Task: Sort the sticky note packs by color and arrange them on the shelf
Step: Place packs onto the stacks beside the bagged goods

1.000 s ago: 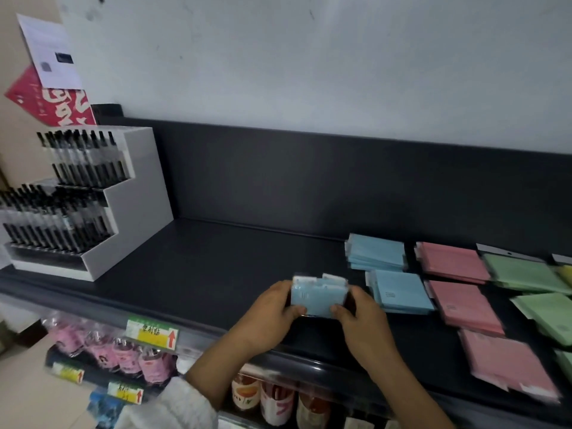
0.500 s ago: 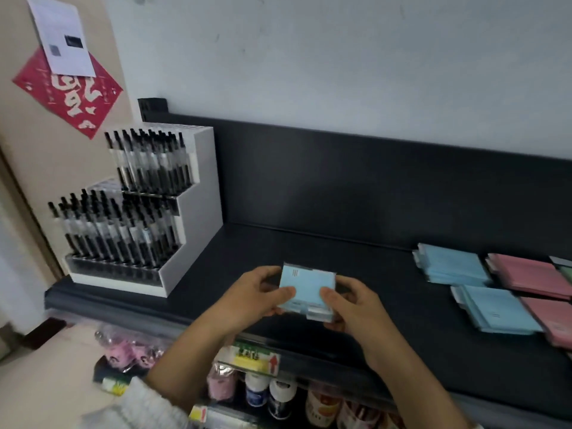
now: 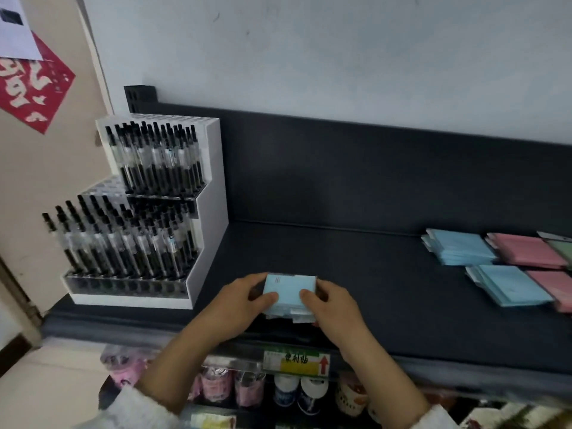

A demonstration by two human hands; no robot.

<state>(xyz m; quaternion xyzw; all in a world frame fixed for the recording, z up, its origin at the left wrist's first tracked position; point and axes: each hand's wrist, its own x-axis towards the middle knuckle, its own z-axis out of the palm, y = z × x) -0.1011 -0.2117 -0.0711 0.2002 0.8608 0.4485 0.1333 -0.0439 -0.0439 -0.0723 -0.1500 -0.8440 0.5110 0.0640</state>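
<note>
Placing step: left grip (image 3: 241, 301) and right grip (image 3: 332, 308) both clasped blue pack stack (image 3: 289, 291), lower centre, at shelf (image 3: 340, 252) front edge; contact unclear. Other blue piles (image 3: 461, 247) lay far right beside pink piles (image 3: 526, 249). Next likely: set down, square up, let go.

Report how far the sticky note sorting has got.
Done: blue piles and pink piles lie side by side far right on the shelf. In hand: left hand and right hand grip a blue stack at the front. Left: placing it; beyond the right edge is unseen.
</note>
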